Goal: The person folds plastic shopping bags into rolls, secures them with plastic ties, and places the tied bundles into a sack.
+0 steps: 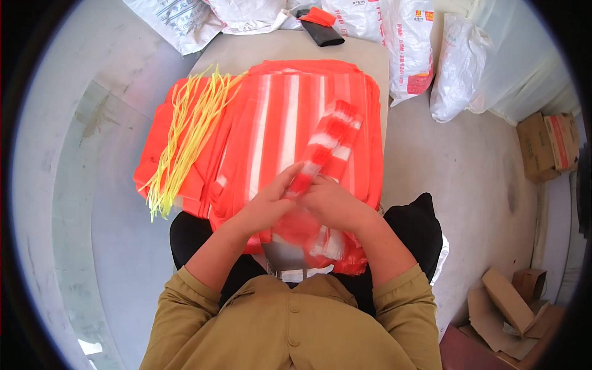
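Note:
Both my hands are closed around a gathered bundle of red-and-white striped sheet (336,134), thin like plastic film or cloth. My left hand (271,200) grips it from the left at its middle, and my right hand (334,202) holds it from the right. The bundle's pleated upper end points away to the upper right. Its loose lower part (330,243) hangs toward my lap, smeared by motion. Underneath lies a broad stack of the same striped sheets (277,117). Some of my fingertips are hidden by the bundle.
Yellow strips (191,135) lie across folded red sheets (157,132) at the left. A black piece with red scraps (320,28) sits at the table's (246,46) far edge. White sacks (410,49) stand beyond. Cardboard boxes (546,145) and flattened cardboard (502,308) are on the right.

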Demonstrator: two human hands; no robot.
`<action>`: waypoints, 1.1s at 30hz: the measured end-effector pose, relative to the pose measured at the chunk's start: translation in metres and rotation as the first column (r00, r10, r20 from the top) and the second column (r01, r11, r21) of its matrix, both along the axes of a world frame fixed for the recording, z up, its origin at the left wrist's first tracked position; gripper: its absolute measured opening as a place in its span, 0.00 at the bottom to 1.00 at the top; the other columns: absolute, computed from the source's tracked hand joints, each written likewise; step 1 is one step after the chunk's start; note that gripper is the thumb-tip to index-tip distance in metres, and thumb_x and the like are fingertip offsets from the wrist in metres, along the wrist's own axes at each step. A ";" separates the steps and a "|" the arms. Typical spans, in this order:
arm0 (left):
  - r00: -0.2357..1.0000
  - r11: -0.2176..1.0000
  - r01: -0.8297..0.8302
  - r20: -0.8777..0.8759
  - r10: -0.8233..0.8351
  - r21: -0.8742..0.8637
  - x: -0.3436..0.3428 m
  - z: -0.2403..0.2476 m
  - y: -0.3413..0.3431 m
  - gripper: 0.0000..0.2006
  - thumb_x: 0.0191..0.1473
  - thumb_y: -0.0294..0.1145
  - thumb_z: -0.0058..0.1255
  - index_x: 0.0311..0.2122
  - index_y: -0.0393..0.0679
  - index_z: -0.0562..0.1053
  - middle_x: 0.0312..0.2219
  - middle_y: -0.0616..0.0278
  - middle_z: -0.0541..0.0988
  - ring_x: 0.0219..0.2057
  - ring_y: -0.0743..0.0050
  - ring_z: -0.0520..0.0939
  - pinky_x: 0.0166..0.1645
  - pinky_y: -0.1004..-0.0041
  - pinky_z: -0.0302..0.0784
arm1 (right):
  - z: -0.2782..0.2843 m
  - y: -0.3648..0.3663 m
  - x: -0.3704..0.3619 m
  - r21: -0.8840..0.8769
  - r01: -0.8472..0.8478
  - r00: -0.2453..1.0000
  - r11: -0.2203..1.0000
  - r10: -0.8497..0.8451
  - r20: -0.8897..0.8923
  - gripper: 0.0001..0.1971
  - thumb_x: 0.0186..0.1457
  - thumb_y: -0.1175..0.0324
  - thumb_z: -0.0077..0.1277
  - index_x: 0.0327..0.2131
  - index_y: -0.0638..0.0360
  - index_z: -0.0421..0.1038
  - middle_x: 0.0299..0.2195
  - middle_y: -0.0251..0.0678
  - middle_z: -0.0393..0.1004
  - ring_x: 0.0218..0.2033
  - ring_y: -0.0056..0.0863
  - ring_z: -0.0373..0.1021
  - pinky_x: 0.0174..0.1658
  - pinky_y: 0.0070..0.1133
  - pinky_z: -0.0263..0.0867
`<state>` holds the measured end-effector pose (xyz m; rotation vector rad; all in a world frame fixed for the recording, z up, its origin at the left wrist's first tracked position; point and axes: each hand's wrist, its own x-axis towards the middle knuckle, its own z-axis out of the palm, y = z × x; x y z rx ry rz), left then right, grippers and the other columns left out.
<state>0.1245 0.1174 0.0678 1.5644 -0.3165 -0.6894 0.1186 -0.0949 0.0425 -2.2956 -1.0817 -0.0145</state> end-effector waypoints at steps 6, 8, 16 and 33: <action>0.973 0.987 0.009 0.226 -0.046 0.163 -0.009 -0.011 -0.001 0.39 0.53 0.13 0.36 0.72 0.38 0.49 0.70 0.53 0.55 0.72 0.65 0.54 0.71 0.71 0.49 | 0.006 0.006 0.007 -0.103 -0.007 0.996 0.995 -0.002 -0.092 0.12 0.50 0.76 0.51 0.38 0.55 0.80 0.39 0.36 0.79 0.50 0.39 0.69 0.56 0.34 0.65; 0.946 0.976 -0.045 0.324 -0.027 0.213 -0.016 -0.018 -0.003 0.36 0.56 0.16 0.39 0.71 0.37 0.50 0.68 0.50 0.58 0.70 0.63 0.58 0.70 0.71 0.51 | 0.007 0.007 0.011 -0.170 -0.018 0.991 0.985 -0.006 -0.136 0.12 0.48 0.77 0.50 0.37 0.57 0.80 0.39 0.38 0.79 0.51 0.40 0.68 0.58 0.34 0.63; 0.904 0.969 -0.119 0.428 0.016 0.214 -0.025 -0.003 -0.028 0.38 0.51 0.10 0.35 0.70 0.35 0.49 0.70 0.42 0.52 0.71 0.45 0.53 0.73 0.62 0.50 | -0.019 -0.005 0.029 -0.073 0.126 0.986 0.989 -0.117 0.115 0.08 0.51 0.73 0.50 0.32 0.57 0.80 0.37 0.35 0.79 0.51 0.35 0.68 0.64 0.36 0.53; 0.665 0.827 -0.178 0.685 -0.298 0.533 -0.030 -0.034 -0.034 0.33 0.50 0.13 0.40 0.66 0.32 0.59 0.68 0.38 0.55 0.69 0.36 0.56 0.71 0.53 0.55 | -0.027 -0.036 0.080 -0.088 0.388 0.910 0.917 -0.366 0.195 0.07 0.53 0.70 0.49 0.30 0.60 0.77 0.38 0.40 0.76 0.51 0.40 0.67 0.69 0.49 0.45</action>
